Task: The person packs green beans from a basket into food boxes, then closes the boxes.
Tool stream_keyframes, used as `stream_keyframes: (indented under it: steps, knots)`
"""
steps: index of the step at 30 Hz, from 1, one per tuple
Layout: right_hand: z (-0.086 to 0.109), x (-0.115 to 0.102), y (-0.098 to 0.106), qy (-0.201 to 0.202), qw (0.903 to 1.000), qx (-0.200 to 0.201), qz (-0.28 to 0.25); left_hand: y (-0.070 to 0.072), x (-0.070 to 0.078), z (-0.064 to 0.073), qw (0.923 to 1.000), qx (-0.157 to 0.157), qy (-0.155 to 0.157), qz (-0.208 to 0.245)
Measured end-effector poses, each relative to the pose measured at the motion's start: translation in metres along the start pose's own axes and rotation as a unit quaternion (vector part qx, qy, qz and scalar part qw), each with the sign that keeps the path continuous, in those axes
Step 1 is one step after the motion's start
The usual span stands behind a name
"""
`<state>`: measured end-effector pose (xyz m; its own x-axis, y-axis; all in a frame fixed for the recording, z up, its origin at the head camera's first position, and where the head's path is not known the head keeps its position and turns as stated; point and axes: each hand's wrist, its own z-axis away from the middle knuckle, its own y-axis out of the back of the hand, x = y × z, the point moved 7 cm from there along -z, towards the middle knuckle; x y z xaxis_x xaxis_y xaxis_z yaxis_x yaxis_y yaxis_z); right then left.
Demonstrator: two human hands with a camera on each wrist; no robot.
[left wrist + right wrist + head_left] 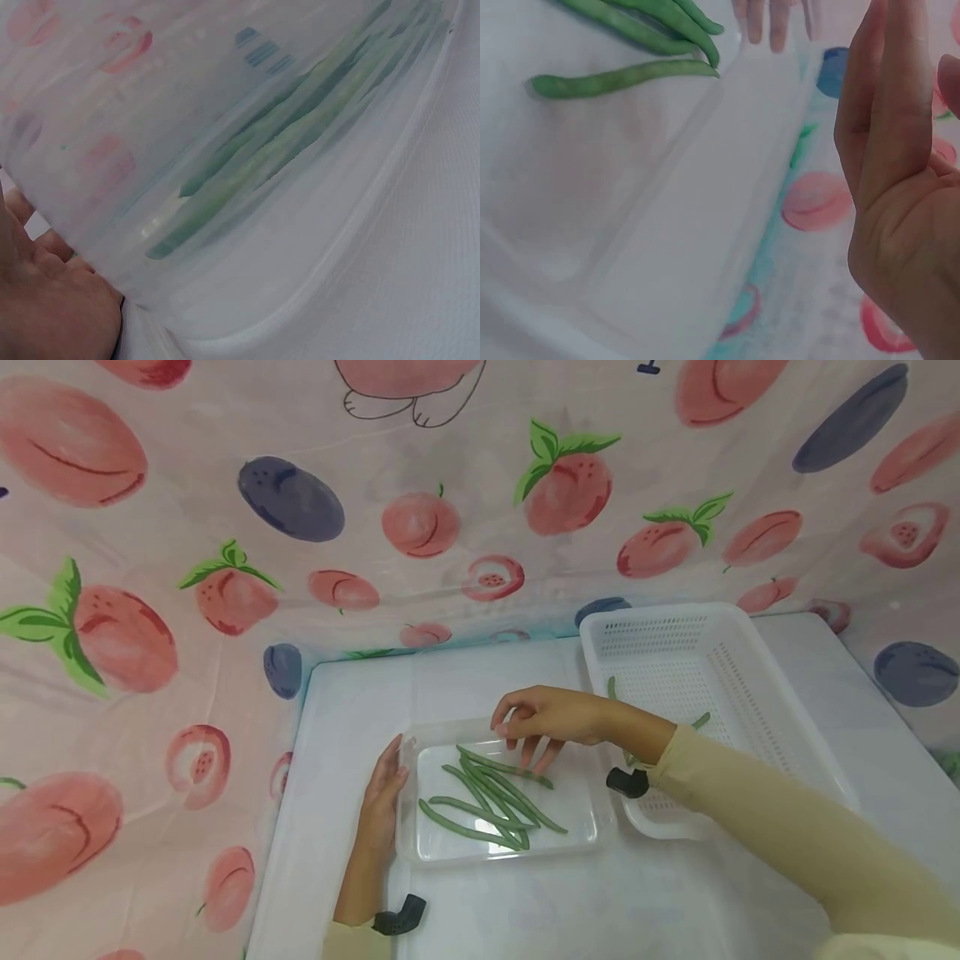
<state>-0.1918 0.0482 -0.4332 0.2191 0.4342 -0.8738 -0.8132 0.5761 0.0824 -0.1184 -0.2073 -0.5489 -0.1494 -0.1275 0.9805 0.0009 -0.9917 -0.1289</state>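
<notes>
Green beans (480,812) in a clear tray (577,806), others (702,720) in a white basket (675,672)

Beans (504,791) common to all views

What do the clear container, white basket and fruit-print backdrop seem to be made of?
Clear container: probably rigid plastic, smooth and glossy; it is see-through with bright glints.
White basket: likely moulded plastic, fairly matte; it has regular perforations and rounded corners.
Fruit-print backdrop: thin sheeting with soft wrinkles; fabric or plastic film, I can't tell.
</notes>
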Motion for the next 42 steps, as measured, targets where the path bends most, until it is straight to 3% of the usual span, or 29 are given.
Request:
stream_keyframes:
  steps: [9, 17, 22, 34, 42]
  knots:
    - [0.039, -0.003, 0.042, 0.012, 0.9984, 0.055, -0.001, 0.001, -0.002, 0.000, 0.9999, 0.005, 0.007, -0.009]
    - [0.078, 0.013, 0.095, 0.037, 0.9917, 0.122, -0.012, 0.000, -0.001, 0.000, 0.9999, 0.005, 0.010, -0.007]
    - [0.097, 0.032, 0.117, 0.026, 0.9873, 0.157, -0.005, 0.000, -0.001, 0.001, 0.9999, 0.007, 0.008, -0.010]
    - [0.123, 0.087, 0.140, -0.037, 0.9840, 0.175, 0.000, 0.000, 0.000, 0.002, 0.9997, 0.011, 0.008, -0.019]
    - [0.125, 0.113, 0.145, -0.058, 0.9841, 0.168, -0.011, 0.000, -0.001, 0.002, 0.9998, 0.008, 0.007, -0.016]
